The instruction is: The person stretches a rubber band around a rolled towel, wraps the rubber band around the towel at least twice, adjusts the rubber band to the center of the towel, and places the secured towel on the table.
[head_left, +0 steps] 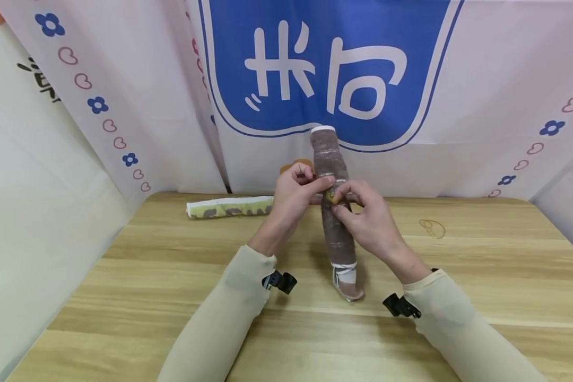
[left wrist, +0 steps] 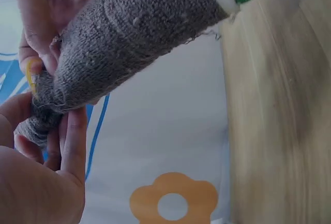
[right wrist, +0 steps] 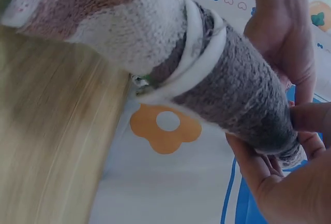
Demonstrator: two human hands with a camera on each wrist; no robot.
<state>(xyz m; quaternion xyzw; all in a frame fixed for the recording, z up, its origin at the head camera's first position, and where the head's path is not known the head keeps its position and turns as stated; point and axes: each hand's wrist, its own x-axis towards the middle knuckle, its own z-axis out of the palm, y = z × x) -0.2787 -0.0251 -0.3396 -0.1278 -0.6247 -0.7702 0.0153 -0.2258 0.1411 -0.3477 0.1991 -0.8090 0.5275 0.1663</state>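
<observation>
A rolled grey-brown towel with white hems stands tilted over the table, its top against the backdrop and its lower end close over the wood. My left hand grips its middle from the left, thumb in front and fingers around the side. From the right, my right hand pinches a yellow rubber band at the narrowed middle of the roll. In the left wrist view the band loops over a fingertip. The right wrist view shows the roll's white hem wrapped round its near end; fingers hide part of the waist.
A green-and-white rolled towel lies at the table's back edge, left of my hands. Thin loose rubber bands lie on the wooden table to the right. A printed cloth backdrop hangs right behind the table.
</observation>
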